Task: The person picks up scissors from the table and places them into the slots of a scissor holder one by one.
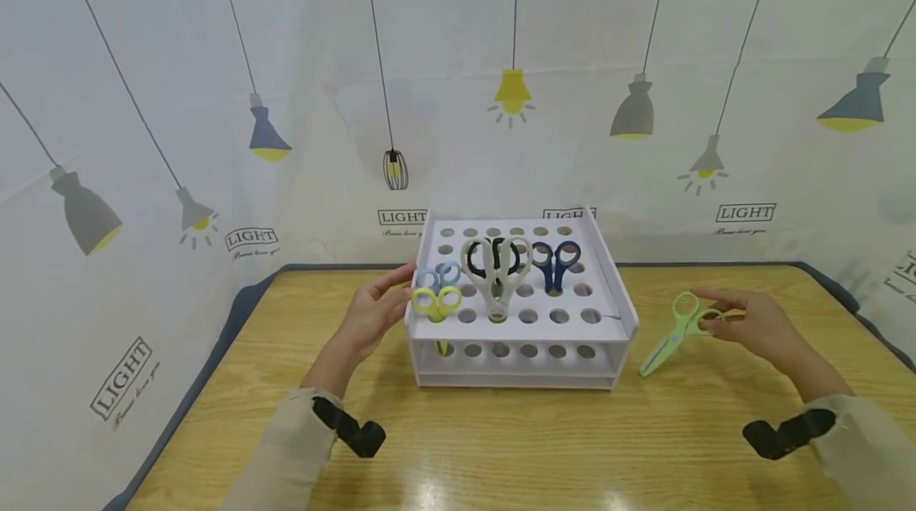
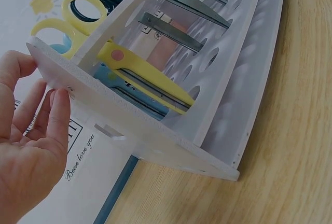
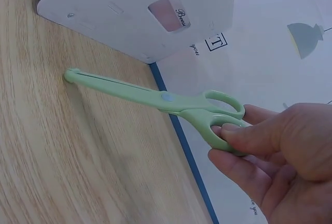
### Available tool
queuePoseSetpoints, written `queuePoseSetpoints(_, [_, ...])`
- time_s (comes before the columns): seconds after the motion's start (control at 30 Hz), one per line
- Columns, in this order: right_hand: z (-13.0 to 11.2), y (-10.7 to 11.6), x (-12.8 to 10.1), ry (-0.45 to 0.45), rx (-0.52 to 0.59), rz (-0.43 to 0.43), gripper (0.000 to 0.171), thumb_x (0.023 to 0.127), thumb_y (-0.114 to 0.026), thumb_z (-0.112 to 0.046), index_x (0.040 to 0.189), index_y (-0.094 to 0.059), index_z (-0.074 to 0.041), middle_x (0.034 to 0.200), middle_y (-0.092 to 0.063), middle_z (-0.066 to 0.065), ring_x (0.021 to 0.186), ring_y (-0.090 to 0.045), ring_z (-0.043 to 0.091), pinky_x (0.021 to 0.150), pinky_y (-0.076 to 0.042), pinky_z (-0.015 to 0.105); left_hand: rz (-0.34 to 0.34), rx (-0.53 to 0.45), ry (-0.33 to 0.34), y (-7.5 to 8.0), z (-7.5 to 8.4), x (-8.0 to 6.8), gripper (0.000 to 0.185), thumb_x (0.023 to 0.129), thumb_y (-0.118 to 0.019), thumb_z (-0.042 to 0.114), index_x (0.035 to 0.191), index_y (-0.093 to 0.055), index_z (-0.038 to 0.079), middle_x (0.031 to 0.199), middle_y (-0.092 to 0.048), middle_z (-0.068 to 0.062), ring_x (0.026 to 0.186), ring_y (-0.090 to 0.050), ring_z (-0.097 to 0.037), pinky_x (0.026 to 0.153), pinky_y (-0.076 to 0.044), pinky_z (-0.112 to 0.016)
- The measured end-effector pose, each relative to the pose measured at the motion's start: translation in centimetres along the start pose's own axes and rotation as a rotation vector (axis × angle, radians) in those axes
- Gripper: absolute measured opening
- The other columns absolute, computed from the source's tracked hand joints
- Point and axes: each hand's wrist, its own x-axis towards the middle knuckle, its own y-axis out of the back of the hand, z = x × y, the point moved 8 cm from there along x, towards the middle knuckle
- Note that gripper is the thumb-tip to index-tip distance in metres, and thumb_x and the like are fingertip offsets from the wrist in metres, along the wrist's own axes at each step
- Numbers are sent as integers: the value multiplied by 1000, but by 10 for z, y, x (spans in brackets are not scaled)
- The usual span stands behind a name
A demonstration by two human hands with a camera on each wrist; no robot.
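Head cam: right hand (image 1: 762, 327) is pinching green scissors (image 1: 671, 332) right of the white rack (image 1: 615, 312), tip on table (image 1: 515, 447). L wrist: left hand (image 2: 28, 151) is resting spread-fingered against rack's side. R wrist: thumb & fingers are gripping the handle loop.

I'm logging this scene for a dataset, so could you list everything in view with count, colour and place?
Rack: one, white, with rows of round holes, mid-table.
Scissors in rack: four; yellow at front left, light blue behind it, white-and-black in the middle, dark blue to their right.
Green scissors: one, right of the rack, tip on the table.
Table: one, wooden.
Backdrop: white, lamp prints.
Left hand: at the rack's left wall, fingers straight.
Right hand: pinches the green scissors' handle.
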Motion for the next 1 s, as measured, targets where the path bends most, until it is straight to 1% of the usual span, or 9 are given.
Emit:
queuePoseSetpoints(0.23, [-8, -1, -1, 79, -66, 27, 43, 89, -57, -4, 125, -44, 17, 95, -62, 26, 75, -62, 4, 61, -54, 25, 6, 5, 2, 0, 0, -1, 48, 90, -53, 1, 136, -40, -1, 136, -38, -13, 104, -54, -10, 88, -46, -22])
queuePoseSetpoints(0.33, [-13, -1, -3, 96, -74, 35, 41, 89, -56, -3, 123, -45, 17, 95, -62, 26, 75, -62, 4, 61, -54, 26, 7, 5, 1, 0, 0, 0, 48, 89, -53, 1, 136, -40, -1, 136, -38, -14, 103, -55, -10, 88, -46, -22])
queuePoseSetpoints(0.47, [-16, -2, -3, 94, -77, 44, 38, 90, -55, -2, 122, -46, 18, 95, -62, 28, 75, -62, 4, 62, -55, 27, 10, 1, -1, 0, -1, 0, 48, 89, -53, 1, 136, -41, -1, 135, -39, -13, 103, -55, -10, 88, -46, -23])
queuePoseSetpoints(0.63, [-21, -2, -4, 96, -91, 51, 36, 92, -52, -2, 121, -47, 18, 94, -63, 27, 76, -62, 4, 62, -54, 23, 5, 9, -11, 0, -1, 0, 47, 90, -52, 1, 136, -41, -1, 135, -39, -13, 102, -55, -10, 87, -46, -22])
queuePoseSetpoints(0.8, [-29, -1, -4, 110, -111, 61, 34, 92, -51, -2, 121, -49, 16, 92, -64, 25, 76, -61, 0, 62, -54, 21, -4, 15, -22, 0, 0, -1, 47, 91, -51, 0, 137, -39, -1, 135, -37, -13, 102, -55, -9, 87, -46, -22])
queuePoseSetpoints(1.0, [-42, 1, -2, 87, -91, 71, 34, 92, -51, -1, 123, -48, 14, 93, -64, 24, 77, -60, -2, 64, -54, 21, -5, 18, -13, 0, 0, -1, 48, 90, -51, 1, 137, -39, 0, 136, -37, -13, 105, -53, -11, 89, -46, -23])
